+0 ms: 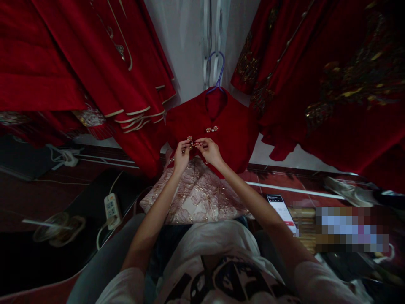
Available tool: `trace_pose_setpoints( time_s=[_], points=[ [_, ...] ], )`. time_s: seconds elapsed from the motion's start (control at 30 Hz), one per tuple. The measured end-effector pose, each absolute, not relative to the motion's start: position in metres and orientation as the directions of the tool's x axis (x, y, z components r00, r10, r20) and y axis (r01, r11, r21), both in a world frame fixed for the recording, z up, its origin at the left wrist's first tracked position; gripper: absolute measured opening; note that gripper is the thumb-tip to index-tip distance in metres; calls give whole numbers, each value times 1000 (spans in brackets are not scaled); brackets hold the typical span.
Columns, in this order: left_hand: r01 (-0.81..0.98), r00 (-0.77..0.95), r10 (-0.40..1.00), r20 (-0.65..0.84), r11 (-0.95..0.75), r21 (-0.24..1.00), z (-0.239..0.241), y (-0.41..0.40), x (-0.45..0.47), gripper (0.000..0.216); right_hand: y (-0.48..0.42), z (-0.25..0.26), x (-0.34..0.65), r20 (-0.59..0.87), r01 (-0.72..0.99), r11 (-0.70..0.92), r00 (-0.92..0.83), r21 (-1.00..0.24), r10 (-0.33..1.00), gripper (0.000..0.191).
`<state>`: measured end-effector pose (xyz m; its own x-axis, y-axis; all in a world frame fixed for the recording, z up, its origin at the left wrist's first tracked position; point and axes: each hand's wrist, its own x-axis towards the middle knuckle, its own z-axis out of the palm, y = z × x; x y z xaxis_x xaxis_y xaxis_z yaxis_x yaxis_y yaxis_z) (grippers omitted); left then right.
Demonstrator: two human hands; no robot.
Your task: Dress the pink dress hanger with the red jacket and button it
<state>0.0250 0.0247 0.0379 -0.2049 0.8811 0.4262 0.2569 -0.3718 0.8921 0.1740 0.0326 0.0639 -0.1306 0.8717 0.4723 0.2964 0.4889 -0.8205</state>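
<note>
A red jacket (234, 126) hangs on a purple hanger (216, 69) in front of me, above a pale pink gold-patterned skirt (196, 198). My left hand (182, 156) and my right hand (209, 151) meet at the jacket's front opening. Both pinch the lower pearl clasp (192, 140), fingers closed on it from either side. A second pearl clasp (211, 129) sits fastened just above, near the collar.
Red embroidered garments hang at the left (79, 63) and right (332, 80). A white power strip (111, 209) lies on the dark floor at the left, a clear lidded cup (58, 228) beyond it. A lit phone (281, 211) rests at the right.
</note>
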Motion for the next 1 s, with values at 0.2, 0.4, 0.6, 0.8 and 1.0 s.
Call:
trace_pose_setpoints(
  time_s=[0.2,0.4,0.6,0.8,1.0],
  points=[
    [219,-142,900,412,-377,900,41,22,30,27,37,59,176,481,300,492,-115,-817,869,21],
    [236,-142,887,439,-401,885,38,31,30,31,40,60,173,492,305,490,-76,-816,867,20],
    [240,-163,883,440,-397,886,44,36,34,25,47,58,170,508,312,502,-69,-807,859,21],
    [323,-225,861,457,-377,868,53,34,33,24,46,60,163,527,292,512,-32,-808,849,19],
    [436,-176,865,469,-359,825,62,32,26,23,46,59,159,542,301,522,-20,-798,840,15]
  ],
)
